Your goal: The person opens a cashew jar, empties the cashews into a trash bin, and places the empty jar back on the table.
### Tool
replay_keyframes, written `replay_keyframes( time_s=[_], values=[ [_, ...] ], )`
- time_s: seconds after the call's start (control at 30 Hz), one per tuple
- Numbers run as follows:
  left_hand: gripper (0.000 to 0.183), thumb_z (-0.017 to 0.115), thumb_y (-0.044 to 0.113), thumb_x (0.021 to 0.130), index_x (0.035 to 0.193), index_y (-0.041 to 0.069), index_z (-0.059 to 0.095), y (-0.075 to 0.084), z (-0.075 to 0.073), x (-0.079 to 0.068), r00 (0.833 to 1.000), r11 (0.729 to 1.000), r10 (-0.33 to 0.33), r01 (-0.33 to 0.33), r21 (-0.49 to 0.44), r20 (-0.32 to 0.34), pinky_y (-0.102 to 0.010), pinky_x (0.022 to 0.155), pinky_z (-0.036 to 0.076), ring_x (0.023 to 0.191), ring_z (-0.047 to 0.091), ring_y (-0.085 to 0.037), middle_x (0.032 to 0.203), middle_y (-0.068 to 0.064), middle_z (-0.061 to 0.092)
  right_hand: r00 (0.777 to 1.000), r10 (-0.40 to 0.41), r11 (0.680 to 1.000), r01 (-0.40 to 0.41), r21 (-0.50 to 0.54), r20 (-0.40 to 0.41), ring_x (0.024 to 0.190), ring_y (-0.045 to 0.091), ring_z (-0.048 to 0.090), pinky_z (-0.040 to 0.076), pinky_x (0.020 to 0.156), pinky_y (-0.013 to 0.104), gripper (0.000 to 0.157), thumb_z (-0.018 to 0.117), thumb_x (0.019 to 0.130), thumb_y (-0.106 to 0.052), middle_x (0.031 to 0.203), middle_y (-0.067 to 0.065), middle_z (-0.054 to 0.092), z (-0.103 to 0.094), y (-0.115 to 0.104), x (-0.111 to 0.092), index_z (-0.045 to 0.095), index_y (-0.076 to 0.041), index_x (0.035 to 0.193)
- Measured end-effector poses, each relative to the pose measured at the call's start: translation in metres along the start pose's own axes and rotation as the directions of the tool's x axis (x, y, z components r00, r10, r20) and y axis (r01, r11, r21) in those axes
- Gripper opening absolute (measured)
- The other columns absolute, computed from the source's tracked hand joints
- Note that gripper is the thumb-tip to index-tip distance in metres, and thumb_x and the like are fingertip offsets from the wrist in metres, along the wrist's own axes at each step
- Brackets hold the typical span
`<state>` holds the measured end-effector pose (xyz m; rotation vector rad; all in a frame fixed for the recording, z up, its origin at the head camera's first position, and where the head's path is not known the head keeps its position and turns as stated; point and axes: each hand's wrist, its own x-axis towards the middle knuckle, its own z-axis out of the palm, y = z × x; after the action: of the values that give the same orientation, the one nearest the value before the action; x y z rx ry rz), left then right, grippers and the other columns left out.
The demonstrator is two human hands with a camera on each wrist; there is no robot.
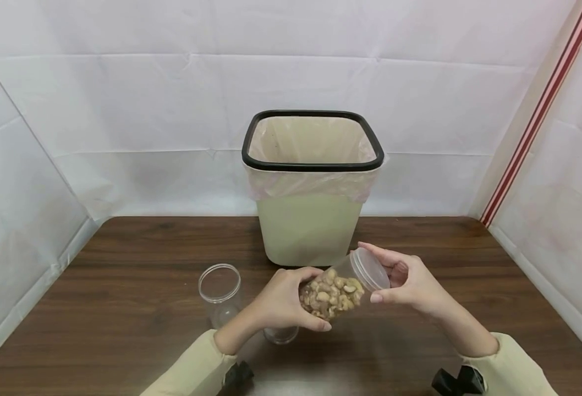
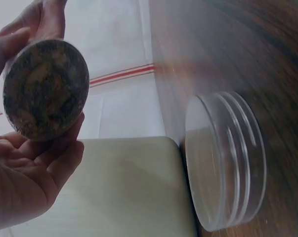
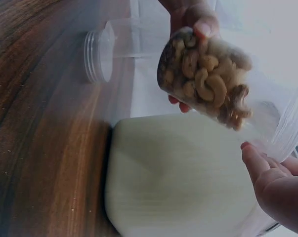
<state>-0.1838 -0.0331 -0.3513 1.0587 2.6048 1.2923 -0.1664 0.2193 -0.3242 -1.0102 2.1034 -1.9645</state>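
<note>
A clear jar point(image 1: 331, 291) partly filled with nuts, cashews point(image 3: 210, 86) among them, is held tilted above the table, its lidded end up to the right. My left hand point(image 1: 283, 297) grips the jar low around its side; the round base point(image 2: 46, 90) faces the left wrist camera. At the other end, my right hand point(image 1: 412, 280) holds the translucent lid point(image 1: 372, 268) by its edge, thumb below and fingers above. The lid sits on the jar's mouth. Beneath my left hand, a clear ridged lid point(image 2: 225, 163) lies on the table, partly hidden in the head view.
An uncovered clear jar point(image 1: 223, 311) stands left of my left hand, with no contents showing. Behind the hands is a pale green bin point(image 1: 311, 225) with a black rim and a liner bag. White sheeting point(image 1: 172, 110) encloses the wooden table point(image 1: 122, 286) at back and sides.
</note>
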Motion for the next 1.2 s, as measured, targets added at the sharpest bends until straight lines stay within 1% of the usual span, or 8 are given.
replay_keyframes(
  time_s=[0.17, 0.27, 0.4, 0.47, 0.57, 0.73, 0.97, 1.2],
  values=[
    [0.073, 0.085, 0.034, 0.052, 0.116, 0.012, 0.059, -0.002, 0.002, 0.0, 0.997, 0.995, -0.02, 0.027, 0.097, -0.073, -0.025, 0.075, 0.047, 0.084, 0.058, -0.008, 0.096, 0.002, 0.065, 0.99, 0.112, 0.993, -0.109, 0.048, -0.081, 0.106, 0.01, 0.056, 0.049, 0.078, 0.023, 0.069, 0.067, 0.077, 0.002, 0.122, -0.005, 0.055, 0.002, 0.004, -0.001, 0.028, 0.018, 0.133],
    [0.072, 0.085, 0.035, 0.052, 0.115, 0.013, 0.059, -0.002, 0.003, 0.0, 0.993, 0.985, -0.016, 0.035, 0.171, -0.113, -0.027, 0.075, 0.047, 0.084, 0.059, -0.011, 0.096, 0.001, 0.065, 0.972, 0.184, 0.983, -0.182, 0.025, -0.145, 0.106, 0.008, 0.056, 0.048, 0.08, 0.023, 0.068, 0.066, 0.079, 0.0, 0.13, 0.007, 0.05, 0.005, 0.004, 0.0, 0.029, 0.016, 0.133],
    [0.072, 0.084, 0.037, 0.053, 0.115, 0.012, 0.057, -0.001, 0.005, 0.001, 0.99, 0.963, -0.002, 0.041, 0.268, -0.143, -0.03, 0.073, 0.047, 0.083, 0.059, -0.014, 0.096, 0.001, 0.065, 0.944, 0.245, 0.967, -0.253, -0.011, -0.22, 0.104, 0.006, 0.056, 0.047, 0.08, 0.021, 0.066, 0.067, 0.079, -0.003, 0.138, 0.026, 0.034, 0.01, 0.005, 0.001, 0.033, 0.013, 0.134],
    [0.072, 0.083, 0.038, 0.053, 0.115, 0.012, 0.057, -0.001, 0.007, 0.001, 0.988, 0.949, 0.003, 0.045, 0.311, -0.152, -0.031, 0.073, 0.047, 0.082, 0.059, -0.015, 0.096, 0.0, 0.065, 0.932, 0.262, 0.961, -0.276, -0.021, -0.249, 0.105, 0.006, 0.055, 0.047, 0.08, 0.02, 0.066, 0.067, 0.079, -0.004, 0.138, 0.027, 0.032, 0.012, 0.005, 0.002, 0.034, 0.011, 0.134],
    [0.072, 0.083, 0.038, 0.053, 0.114, 0.011, 0.057, 0.001, 0.008, 0.001, 0.987, 0.94, 0.011, 0.045, 0.339, -0.162, -0.032, 0.073, 0.047, 0.082, 0.059, -0.015, 0.095, 0.0, 0.065, 0.925, 0.272, 0.958, -0.287, -0.017, -0.267, 0.104, 0.006, 0.055, 0.047, 0.08, 0.02, 0.065, 0.067, 0.079, -0.005, 0.137, 0.028, 0.034, 0.013, 0.006, 0.003, 0.034, 0.011, 0.134],
    [0.071, 0.084, 0.038, 0.052, 0.114, 0.013, 0.058, 0.001, 0.008, 0.0, 0.99, 0.961, -0.006, 0.045, 0.273, -0.142, -0.028, 0.072, 0.047, 0.08, 0.059, -0.012, 0.093, 0.001, 0.065, 0.931, 0.264, 0.963, -0.27, 0.01, -0.251, 0.103, 0.007, 0.056, 0.048, 0.08, 0.021, 0.066, 0.066, 0.079, -0.003, 0.135, 0.031, 0.035, 0.013, 0.006, 0.001, 0.033, 0.013, 0.133],
    [0.074, 0.085, 0.037, 0.051, 0.115, 0.012, 0.059, -0.001, 0.006, -0.001, 0.995, 0.992, -0.082, 0.087, 0.094, -0.057, -0.024, 0.073, 0.046, 0.08, 0.057, -0.008, 0.093, 0.002, 0.064, 0.957, 0.22, 0.975, -0.222, 0.008, -0.19, 0.105, 0.009, 0.057, 0.048, 0.08, 0.024, 0.064, 0.066, 0.079, 0.0, 0.137, 0.03, 0.033, 0.01, 0.003, -0.001, 0.033, 0.014, 0.132],
    [0.074, 0.085, 0.038, 0.053, 0.117, 0.011, 0.059, -0.005, 0.003, 0.001, 0.994, 0.995, -0.101, 0.102, 0.0, 0.04, -0.025, 0.078, 0.045, 0.086, 0.056, -0.007, 0.098, 0.005, 0.063, 0.984, 0.141, 0.989, -0.136, 0.057, -0.109, 0.105, 0.012, 0.057, 0.049, 0.079, 0.025, 0.064, 0.066, 0.077, 0.004, 0.123, -0.002, 0.055, 0.003, 0.005, -0.002, 0.033, 0.017, 0.131]
  ],
)
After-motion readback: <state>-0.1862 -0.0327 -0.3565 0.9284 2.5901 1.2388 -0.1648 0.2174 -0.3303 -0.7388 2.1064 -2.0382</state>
